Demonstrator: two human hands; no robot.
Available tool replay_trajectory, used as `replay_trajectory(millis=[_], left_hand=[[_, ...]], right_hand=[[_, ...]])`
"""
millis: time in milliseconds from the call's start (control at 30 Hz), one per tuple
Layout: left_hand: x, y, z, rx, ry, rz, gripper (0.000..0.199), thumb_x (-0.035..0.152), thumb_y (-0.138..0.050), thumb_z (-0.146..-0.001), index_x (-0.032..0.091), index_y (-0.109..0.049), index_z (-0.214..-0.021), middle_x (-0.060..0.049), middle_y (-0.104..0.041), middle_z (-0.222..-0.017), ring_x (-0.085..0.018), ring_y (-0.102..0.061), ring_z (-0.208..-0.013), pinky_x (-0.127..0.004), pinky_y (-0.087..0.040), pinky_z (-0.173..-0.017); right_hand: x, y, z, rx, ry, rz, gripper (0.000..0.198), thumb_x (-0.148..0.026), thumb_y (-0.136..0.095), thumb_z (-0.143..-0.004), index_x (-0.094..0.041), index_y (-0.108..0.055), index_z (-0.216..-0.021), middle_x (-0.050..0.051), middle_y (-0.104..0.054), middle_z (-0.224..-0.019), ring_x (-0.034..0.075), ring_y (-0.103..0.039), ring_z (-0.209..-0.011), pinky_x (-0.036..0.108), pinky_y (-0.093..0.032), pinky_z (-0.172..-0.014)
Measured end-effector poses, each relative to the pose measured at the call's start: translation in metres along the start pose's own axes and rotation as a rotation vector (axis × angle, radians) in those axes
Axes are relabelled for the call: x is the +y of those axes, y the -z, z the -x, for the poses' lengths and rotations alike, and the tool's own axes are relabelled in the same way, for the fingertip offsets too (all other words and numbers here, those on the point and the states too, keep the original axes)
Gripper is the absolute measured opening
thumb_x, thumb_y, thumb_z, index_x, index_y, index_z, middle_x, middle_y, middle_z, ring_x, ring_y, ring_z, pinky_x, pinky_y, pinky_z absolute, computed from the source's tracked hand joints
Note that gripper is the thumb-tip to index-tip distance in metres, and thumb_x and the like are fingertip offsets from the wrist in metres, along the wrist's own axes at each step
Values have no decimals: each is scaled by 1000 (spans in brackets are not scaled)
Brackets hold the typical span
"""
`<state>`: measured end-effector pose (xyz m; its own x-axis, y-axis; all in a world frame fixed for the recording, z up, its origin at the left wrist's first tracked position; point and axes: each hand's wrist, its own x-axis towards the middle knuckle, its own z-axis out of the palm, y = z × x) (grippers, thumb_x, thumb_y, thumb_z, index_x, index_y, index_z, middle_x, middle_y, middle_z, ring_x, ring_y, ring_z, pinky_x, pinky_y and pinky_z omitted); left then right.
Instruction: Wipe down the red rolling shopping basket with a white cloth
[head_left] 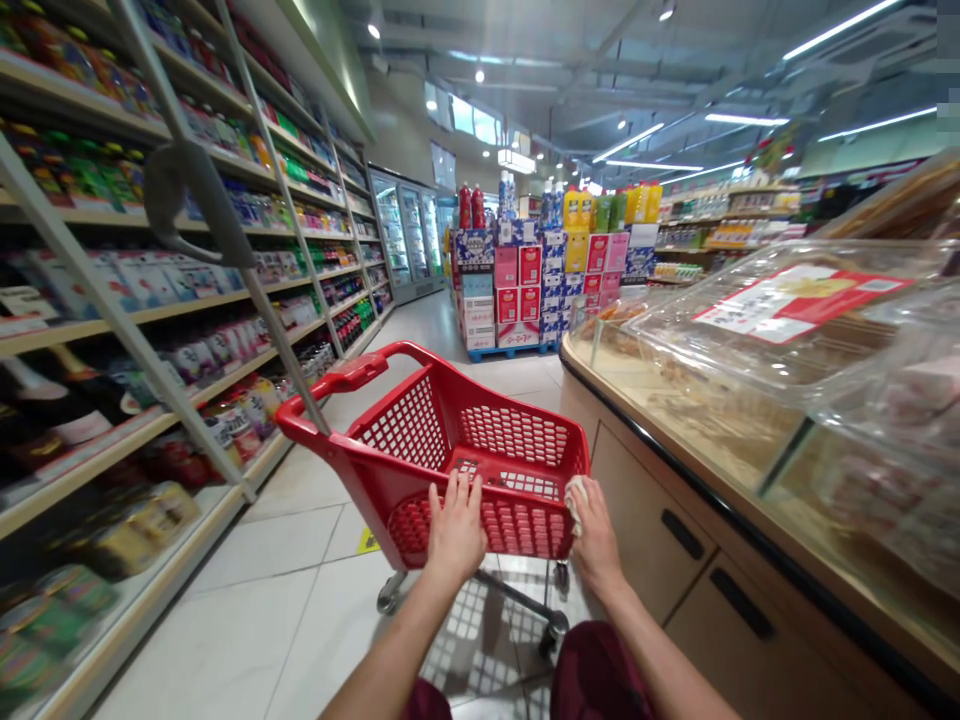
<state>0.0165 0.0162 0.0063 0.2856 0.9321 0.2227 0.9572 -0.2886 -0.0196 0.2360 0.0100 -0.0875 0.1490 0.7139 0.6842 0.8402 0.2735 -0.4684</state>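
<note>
A red plastic shopping cart with perforated walls stands in front of me, and no goods show in its basket. My left hand lies over the near rim with its fingers stretched out and slightly apart, holding nothing. At the basket's right corner, my right hand presses a crumpled white cloth against the rim. The cart's red handle is on the left side, and a slanting grey pole with a dark grey hooked part meets the cart near it.
Shelves of drinks line the left. Close on the right stands a wooden counter with clear food boxes on top. Beyond the cart, drink cartons are stacked on a blue pallet. Glass-door fridges stand farther back.
</note>
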Motion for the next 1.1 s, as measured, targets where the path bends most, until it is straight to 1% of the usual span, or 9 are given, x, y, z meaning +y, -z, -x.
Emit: replay_trajectory(millis=[133, 267, 333, 400, 567, 700, 767, 933, 1100], left_hand=[[10, -3, 0, -6, -74, 4, 68, 31, -44, -70, 12, -23, -133, -10, -20, -141, -25, -8, -131, -49, -8, -105], [18, -9, 3, 34, -121, -10, 70, 33, -45, -70, 11, -22, -133, -10, -16, -142, -26, -5, -131, -47, -9, -105], [14, -9, 5, 63, -131, -20, 67, 31, -43, -71, 11, -25, -132, -10, -20, -142, -24, -8, -131, -47, -9, -106], [6, -8, 7, 118, -98, -42, 64, 27, -41, -71, 9, -26, -131, -9, -22, -141, -22, -12, -131, -45, -9, -106], [-4, -8, 11, 207, -44, -84, 61, 24, -40, -71, 8, -31, -129, -8, -28, -139, -21, -16, -130, -44, -10, -107], [2, -13, 11, 241, -44, -105, 60, 24, -39, -71, 9, -32, -129, -7, -30, -138, -21, -17, -130, -44, -12, -106], [5, -15, 11, 255, -57, -112, 60, 23, -39, -71, 10, -31, -129, -6, -30, -138, -21, -16, -130, -43, -11, -107], [5, -17, 13, 253, -64, -100, 62, 24, -40, -71, 8, -30, -130, -7, -29, -139, -22, -14, -130, -44, -9, -107], [5, -15, 13, 243, -56, -109, 62, 24, -39, -71, 8, -29, -130, -8, -29, -138, -22, -14, -130, -45, -10, -107]], right_hand=[[-3, -1, -15, 65, -51, 35, 54, -2, -33, -72, -17, -47, -121, 9, -39, -132, 23, -23, -127, 49, -30, -100], [-50, -11, -17, 25, 116, 14, 44, -9, -33, -81, -16, -45, -122, 9, -38, -133, 21, -21, -128, 47, -29, -101], [-59, -11, -18, -27, 197, 11, 39, -14, -34, -84, -18, -47, -121, 8, -38, -133, 20, -21, -128, 44, -31, -100], [-47, -5, -20, -19, 186, 42, 37, -18, -35, -85, -18, -48, -120, 8, -40, -132, 21, -24, -127, 45, -32, -99], [-14, 3, -21, 155, -33, 136, 40, -15, -31, -84, -15, -46, -122, 12, -38, -132, 25, -24, -127, 51, -31, -97], [-37, -10, -19, -27, 238, 7, 42, -12, -31, -85, -20, -43, -124, 6, -35, -135, 21, -23, -128, 45, -31, -100], [-38, -11, -25, -58, 287, -12, 40, -15, -35, -85, -23, -44, -123, 5, -37, -134, 20, -24, -127, 44, -32, -100], [-27, -12, -38, 144, 44, 50, 40, -15, -35, -83, -17, -46, -122, 9, -38, -133, 24, -23, -127, 51, -31, -99], [-54, -20, -30, -63, 343, -69, 41, -12, -36, -84, -20, -44, -123, 7, -38, -133, 20, -24, -127, 44, -32, -101]])
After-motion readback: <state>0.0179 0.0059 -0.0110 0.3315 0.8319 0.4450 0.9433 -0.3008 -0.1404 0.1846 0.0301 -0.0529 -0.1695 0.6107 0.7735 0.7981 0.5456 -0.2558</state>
